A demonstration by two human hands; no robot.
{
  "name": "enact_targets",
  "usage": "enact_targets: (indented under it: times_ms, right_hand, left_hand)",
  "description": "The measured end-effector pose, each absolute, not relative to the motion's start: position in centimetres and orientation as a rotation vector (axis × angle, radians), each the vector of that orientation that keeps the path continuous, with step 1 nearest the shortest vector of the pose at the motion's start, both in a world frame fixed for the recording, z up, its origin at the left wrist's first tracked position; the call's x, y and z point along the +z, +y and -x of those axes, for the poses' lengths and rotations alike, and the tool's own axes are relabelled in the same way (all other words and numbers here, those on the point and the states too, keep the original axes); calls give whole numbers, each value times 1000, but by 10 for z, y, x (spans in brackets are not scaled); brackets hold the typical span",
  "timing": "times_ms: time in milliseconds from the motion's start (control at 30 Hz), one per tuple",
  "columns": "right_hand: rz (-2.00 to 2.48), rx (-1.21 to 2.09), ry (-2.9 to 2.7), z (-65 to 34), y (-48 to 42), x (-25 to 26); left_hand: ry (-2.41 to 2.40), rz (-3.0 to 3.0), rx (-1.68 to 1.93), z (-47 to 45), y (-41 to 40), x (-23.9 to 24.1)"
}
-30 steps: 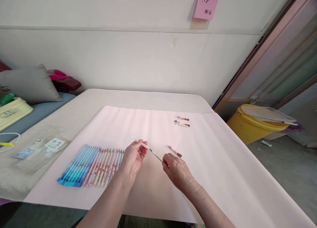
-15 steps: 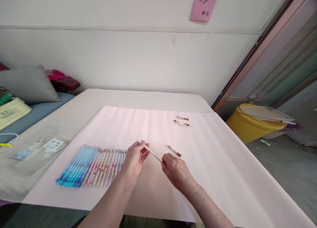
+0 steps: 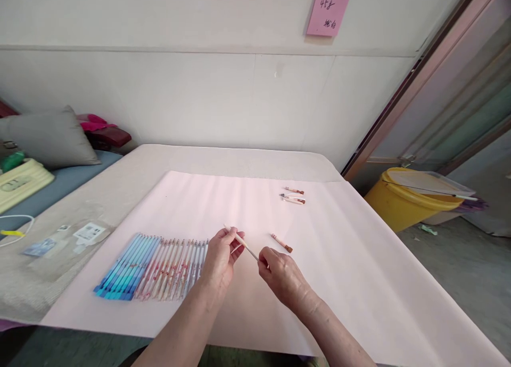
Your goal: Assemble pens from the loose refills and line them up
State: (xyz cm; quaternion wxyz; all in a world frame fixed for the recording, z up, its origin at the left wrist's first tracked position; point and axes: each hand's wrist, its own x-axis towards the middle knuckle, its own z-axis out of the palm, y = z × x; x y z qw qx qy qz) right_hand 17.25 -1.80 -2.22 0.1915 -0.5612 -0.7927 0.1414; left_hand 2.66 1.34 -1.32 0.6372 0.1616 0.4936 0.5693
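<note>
The slim cream-coloured pen [image 3: 242, 243] hangs slanted just above the counter, between both hands, near the middle of the near half. The left hand [image 3: 221, 256] has its grip pinched on the cream plastic barrel. The right hand [image 3: 279, 274] has its grip closed on the thin dark lower end.

Just right of the right hand a short brown-tipped pen piece [image 3: 281, 243] lies loose. Two more brown-tipped pen pieces [image 3: 294, 195] lie side by side farther off. Just left of the left hand a flat row of blue and pink patterned pens [image 3: 154, 266] lies packed side by side, slanting toward the near left.

All this rests on a smooth pale pink paper sheet [image 3: 359, 260]. Its right half is bare, and it reaches the counter's near edge. The sheet covers the beige cloth-topped counter [image 3: 239, 157], which shows as a strip at the far and left sides. There lie flat clear plastic bags [image 3: 64, 239] with printed labels.

On the floor at the right stands a round yellow plastic bucket [image 3: 393, 205]. A translucent tray [image 3: 431, 183] lies across its top, and its contents cannot be made out.
</note>
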Motion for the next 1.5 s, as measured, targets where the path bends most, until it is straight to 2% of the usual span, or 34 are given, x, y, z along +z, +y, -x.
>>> enact_targets:
  times_ms: [133, 400, 800, 1167, 1500]
  right_hand:
    - [1482, 492, -2051, -173, -18, -15]
    - [1305, 378, -1755, -171, -25, -3]
    - [1146, 366, -1737, -173, -36, 5]
    - [1139, 376, -1801, -171, -36, 5]
    - [1243, 389, -1862, -171, -36, 0]
  left_hand:
    - [1081, -317, 1330, -23, 13, -12]
    - [1023, -48, 1379, -9, 25, -16]
    - [824, 209, 1227, 2, 34, -17]
    - [860, 149, 1188, -2, 33, -12]
    - [1002, -222, 1318, -12, 25, -11]
